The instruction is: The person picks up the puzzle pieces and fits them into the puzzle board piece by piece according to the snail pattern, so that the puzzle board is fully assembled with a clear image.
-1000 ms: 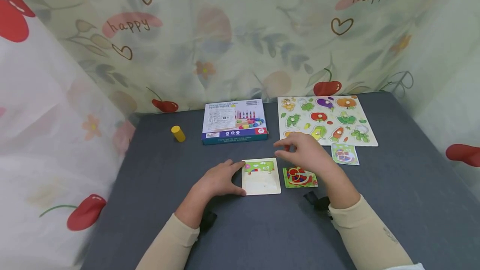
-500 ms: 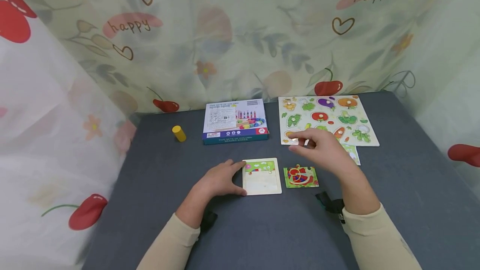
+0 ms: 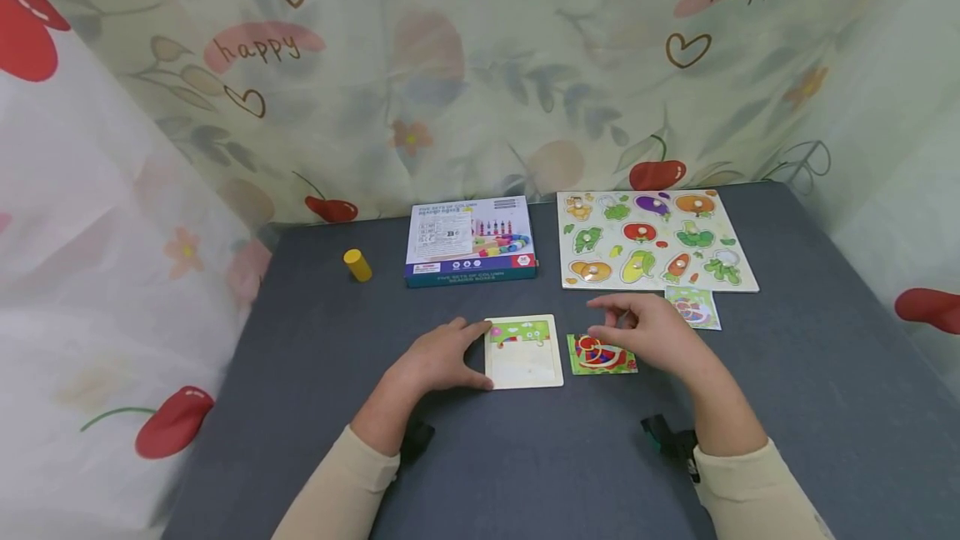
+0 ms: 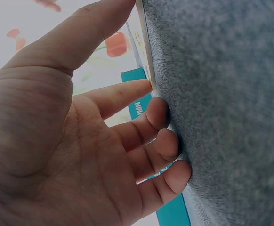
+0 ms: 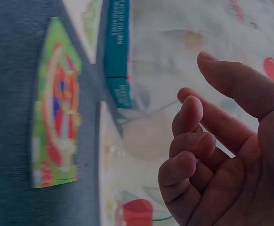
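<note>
A square wooden puzzle board [image 3: 523, 367] with a pale frame lies mid-table. A green strip of puzzle [image 3: 517, 330] fills the top of its recess. My left hand [image 3: 435, 363] touches the board's left edge, index finger at the upper corner and thumb at the lower; its other fingers lie loosely bent in the left wrist view. To the right lies a joined green-and-red part of the puzzle [image 3: 600, 359], with knobs along one edge. Above its right side hovers my right hand [image 3: 656, 333], holding nothing. In the right wrist view, its thumb stands apart from the loosely bent fingers.
A white vegetable puzzle board [image 3: 622, 252] lies at the back right, with a small picture card [image 3: 693, 308] at its front edge. A flat bead-set box [image 3: 471, 244] sits at the back centre. Left of it stands a yellow cylinder [image 3: 357, 266].
My right hand has moved rightward to over the vegetable board, then back toward me above the joined puzzle part. My left hand stays at the puzzle board's edge.
</note>
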`<action>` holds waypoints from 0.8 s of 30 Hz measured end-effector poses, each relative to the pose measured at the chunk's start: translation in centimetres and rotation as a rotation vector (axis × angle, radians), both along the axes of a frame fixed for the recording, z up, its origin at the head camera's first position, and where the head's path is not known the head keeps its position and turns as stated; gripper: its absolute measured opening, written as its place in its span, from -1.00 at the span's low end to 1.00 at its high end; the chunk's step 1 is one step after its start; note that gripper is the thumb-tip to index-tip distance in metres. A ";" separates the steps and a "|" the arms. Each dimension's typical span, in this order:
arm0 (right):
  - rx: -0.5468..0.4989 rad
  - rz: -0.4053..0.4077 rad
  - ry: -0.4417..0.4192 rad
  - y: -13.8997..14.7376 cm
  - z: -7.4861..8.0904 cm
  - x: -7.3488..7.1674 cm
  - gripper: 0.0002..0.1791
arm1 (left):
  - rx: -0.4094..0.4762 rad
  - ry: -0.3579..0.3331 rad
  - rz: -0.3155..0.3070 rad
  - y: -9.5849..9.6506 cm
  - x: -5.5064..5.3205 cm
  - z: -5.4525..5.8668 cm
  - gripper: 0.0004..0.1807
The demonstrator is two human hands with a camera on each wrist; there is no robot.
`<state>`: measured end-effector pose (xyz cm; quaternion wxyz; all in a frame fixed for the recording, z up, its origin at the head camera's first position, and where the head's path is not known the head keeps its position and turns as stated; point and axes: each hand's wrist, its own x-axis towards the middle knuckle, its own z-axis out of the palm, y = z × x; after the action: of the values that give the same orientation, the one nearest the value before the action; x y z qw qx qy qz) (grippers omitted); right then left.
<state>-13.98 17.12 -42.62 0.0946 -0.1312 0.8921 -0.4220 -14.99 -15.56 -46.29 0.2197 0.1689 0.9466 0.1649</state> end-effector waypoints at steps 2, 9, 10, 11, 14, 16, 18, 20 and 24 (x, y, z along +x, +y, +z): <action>0.010 0.003 -0.027 0.0 -1.1 0.0 -0.54 | 0.001 0.001 -0.001 0.0 0.0 0.0 0.03; 0.007 0.007 -0.090 -0.3 -4.1 -0.4 -0.55 | -0.006 0.003 0.003 0.0 0.0 0.1 0.03; 0.005 0.008 -0.101 -0.4 -4.4 -0.5 -0.55 | -0.006 0.003 0.003 0.0 0.0 0.1 0.03; 0.005 0.009 -0.112 -0.5 -4.7 -0.5 -0.54 | -0.008 0.004 0.002 0.0 0.0 0.1 0.04; 0.006 0.016 -0.138 -0.5 -5.3 -0.6 -0.50 | -0.009 0.006 -0.004 0.0 0.0 0.1 0.04; 0.019 0.023 -0.133 -0.6 -5.5 -0.6 -0.47 | -0.011 0.008 -0.008 0.0 0.0 0.0 0.04; 0.044 0.031 -0.110 -0.7 -5.6 -0.5 -0.46 | -0.010 0.009 -0.008 0.0 0.1 0.0 0.04; 0.074 0.036 -0.084 -0.8 -5.6 -0.5 -0.48 | -0.009 0.008 -0.006 0.0 0.0 0.0 0.04; 0.125 0.018 -0.062 -1.2 -5.5 -0.4 -0.55 | -0.009 0.005 -0.004 0.0 0.0 0.0 0.04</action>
<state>-14.35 15.92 -48.17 0.1341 -0.1201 0.9120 -0.3686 -14.98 -15.58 -46.25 0.2183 0.1704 0.9475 0.1596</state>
